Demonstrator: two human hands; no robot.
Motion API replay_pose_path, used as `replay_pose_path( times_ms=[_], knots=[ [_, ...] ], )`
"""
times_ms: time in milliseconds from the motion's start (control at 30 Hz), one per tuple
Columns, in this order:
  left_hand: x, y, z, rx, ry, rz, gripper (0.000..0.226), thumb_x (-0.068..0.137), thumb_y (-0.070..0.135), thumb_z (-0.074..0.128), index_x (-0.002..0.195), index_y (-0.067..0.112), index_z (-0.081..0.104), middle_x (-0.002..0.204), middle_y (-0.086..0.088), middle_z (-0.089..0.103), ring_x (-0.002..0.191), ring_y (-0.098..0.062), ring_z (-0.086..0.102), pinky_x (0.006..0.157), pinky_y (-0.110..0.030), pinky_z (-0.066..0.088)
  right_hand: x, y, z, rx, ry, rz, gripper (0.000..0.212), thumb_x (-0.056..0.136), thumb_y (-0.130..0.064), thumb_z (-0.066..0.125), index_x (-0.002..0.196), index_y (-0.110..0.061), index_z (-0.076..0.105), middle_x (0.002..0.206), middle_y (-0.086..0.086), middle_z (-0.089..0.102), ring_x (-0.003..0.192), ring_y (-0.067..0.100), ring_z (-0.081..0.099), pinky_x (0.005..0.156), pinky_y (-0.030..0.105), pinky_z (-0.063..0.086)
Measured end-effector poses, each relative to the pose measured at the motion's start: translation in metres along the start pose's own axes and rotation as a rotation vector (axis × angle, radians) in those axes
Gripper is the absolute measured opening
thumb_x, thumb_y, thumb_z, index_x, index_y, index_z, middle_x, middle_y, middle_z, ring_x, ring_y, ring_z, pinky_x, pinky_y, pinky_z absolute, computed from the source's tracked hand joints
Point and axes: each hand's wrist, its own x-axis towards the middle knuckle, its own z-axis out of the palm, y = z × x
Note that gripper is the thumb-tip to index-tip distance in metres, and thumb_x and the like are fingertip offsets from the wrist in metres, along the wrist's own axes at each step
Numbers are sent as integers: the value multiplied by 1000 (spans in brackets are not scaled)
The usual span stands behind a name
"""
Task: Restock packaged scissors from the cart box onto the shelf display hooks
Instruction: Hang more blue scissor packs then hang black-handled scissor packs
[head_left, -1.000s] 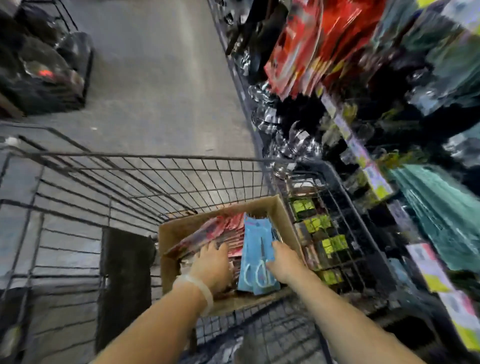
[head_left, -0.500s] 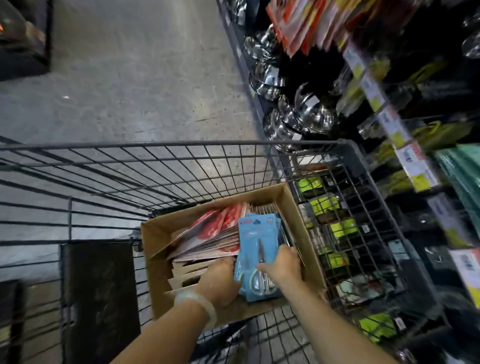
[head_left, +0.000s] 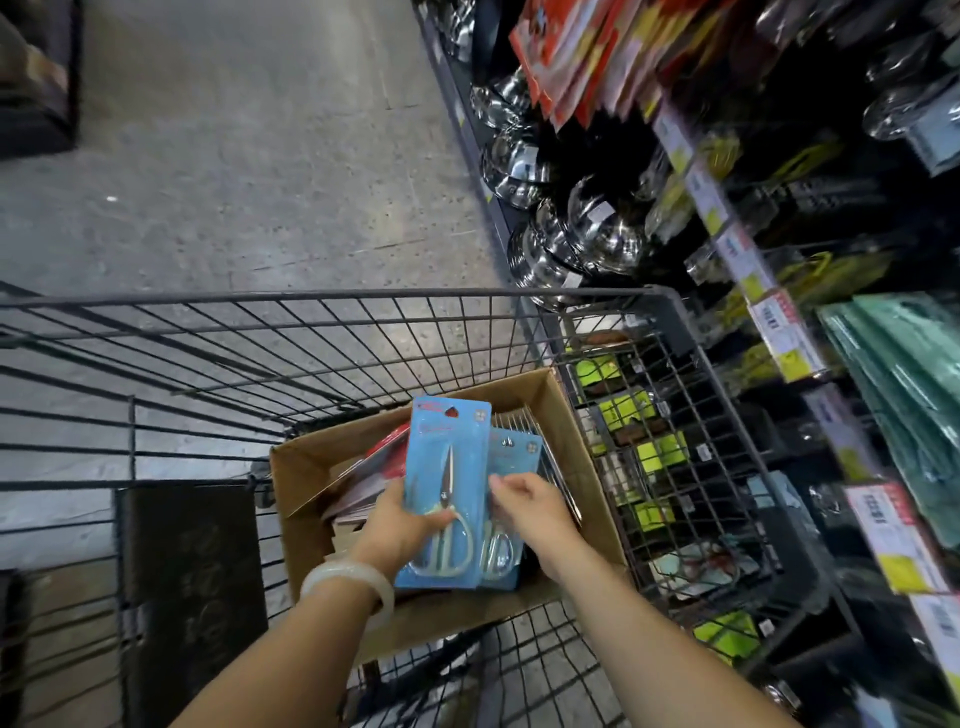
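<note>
Hands gripping two blue scissor packs (head_left: 448, 467), one cardboard box (head_left: 571, 431)

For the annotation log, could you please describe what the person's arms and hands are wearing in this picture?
Both forearms are bare, with no sleeves in view, and neither hand wears a glove. The left hand has a smooth, pale whitish bangle round its wrist. The right hand and its wrist carry nothing: no watch or bracelet shows, and no rings show on either hand.
</note>
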Motion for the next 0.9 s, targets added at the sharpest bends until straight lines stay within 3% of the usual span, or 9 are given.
replay_pose_path(
  times_ms=[67, 133, 200, 333, 500, 633, 800, 900],
  knots=[
    [3, -6, -11, -5, 21, -35, 48, 84, 5, 66, 127, 13, 47, 118, -10, 63, 106, -29, 62, 89, -46, 52, 9, 17, -3, -258, 172, 62, 25, 85, -35, 65, 93, -14, 55, 100, 4, 63, 90, 22, 61, 74, 30, 46],
    [8, -13, -20, -12, 44, -62, 50, 85, 7, 65, 129, 14, 44, 121, -10, 61, 112, -30, 60, 97, -50, 49, 13, 35, -3, -470, 192, 128, 45, 81, -41, 68, 108, -10, 52, 105, 4, 58, 103, 26, 58, 74, 27, 40],
    [13, -19, -26, -17, 61, -79, 53, 84, 9, 66, 131, 15, 42, 123, -10, 59, 114, -31, 59, 99, -54, 46, 19, 46, 2, -469, 152, 150, 57, 75, -42, 74, 113, -9, 48, 113, 5, 58, 108, 28, 58, 79, 30, 45],
    [20, -27, -29, -9, 72, -79, 54, 84, 11, 67, 131, 17, 42, 124, -8, 59, 115, -30, 58, 98, -53, 47, 29, 45, 12, -466, 244, 120, 57, 63, -35, 84, 104, -13, 51, 111, 8, 62, 103, 28, 61, 85, 43, 53],
    [17, -23, -29, 13, 66, -57, 51, 85, 10, 65, 130, 19, 43, 122, -6, 60, 114, -29, 59, 96, -52, 49, 21, 33, 7, -235, 264, 79, 46, 74, -17, 78, 104, -10, 44, 107, 7, 59, 103, 29, 60, 76, 33, 47],
    [4, -8, -24, 77, 47, 21, 42, 85, 9, 65, 121, 18, 47, 114, -2, 61, 112, -26, 60, 97, -49, 49, -5, 19, -3, -61, 235, -19, 35, 81, -9, 69, 105, -15, 44, 110, 7, 59, 98, 23, 58, 82, 35, 50],
    [-27, 23, 0, 115, -9, 201, 43, 82, 7, 69, 120, 15, 50, 112, -4, 64, 104, -25, 62, 95, -47, 50, -51, -9, -41, 76, 239, -203, 37, 84, -9, 66, 116, -10, 48, 108, 4, 59, 92, 16, 56, 61, 21, 43],
    [-50, 41, 26, 140, -46, 330, 42, 77, 7, 75, 115, 7, 56, 106, -8, 66, 98, -27, 64, 94, -46, 52, -85, -15, -76, 143, 314, -274, 37, 85, -8, 64, 117, -11, 47, 106, 3, 58, 95, 17, 56, 71, 27, 48]
  ],
)
